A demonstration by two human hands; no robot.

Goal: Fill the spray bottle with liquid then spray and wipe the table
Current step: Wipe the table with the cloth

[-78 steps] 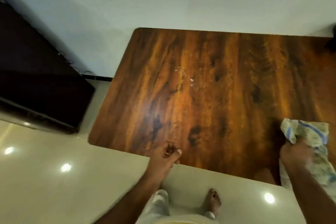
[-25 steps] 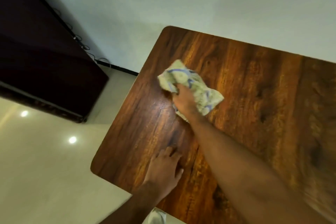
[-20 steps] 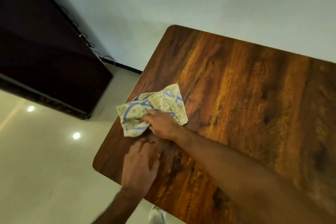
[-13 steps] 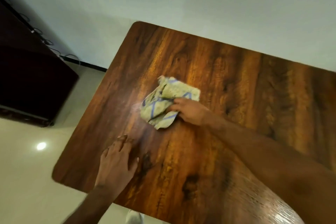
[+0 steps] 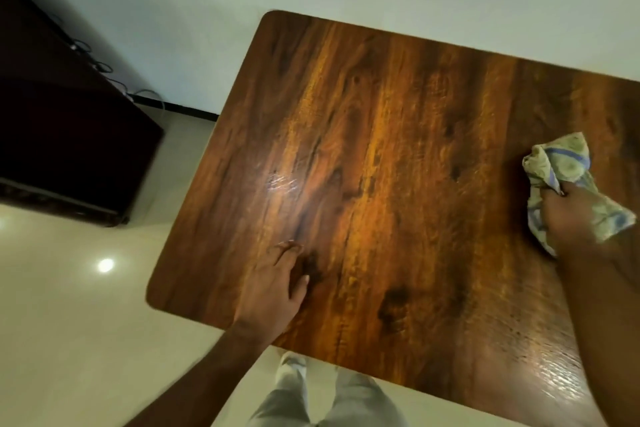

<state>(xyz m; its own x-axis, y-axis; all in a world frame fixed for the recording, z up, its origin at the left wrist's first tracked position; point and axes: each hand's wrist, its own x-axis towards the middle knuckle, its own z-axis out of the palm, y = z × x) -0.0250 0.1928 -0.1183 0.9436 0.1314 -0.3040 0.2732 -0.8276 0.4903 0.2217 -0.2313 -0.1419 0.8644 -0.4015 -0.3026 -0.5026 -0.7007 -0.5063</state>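
The dark wooden table [image 5: 398,156] fills the middle and right of the head view, with wet streaks shining near its left middle and near front right. My right hand [image 5: 571,215] is closed on a crumpled green-and-blue patterned cloth [image 5: 561,166] pressed on the table at the right edge of view. My left hand [image 5: 273,288] lies flat on the table near its front left corner, palm down, fingers apart, holding nothing. No spray bottle is in view.
A dark cabinet [image 5: 62,135] stands at the left on the pale tiled floor [image 5: 69,322], with cables along the white wall behind it. My legs in light trousers [image 5: 325,399] show below the table's near edge.
My right hand has swept the cloth from the table's left middle across to the right side. My left hand stays flat near the front left corner.
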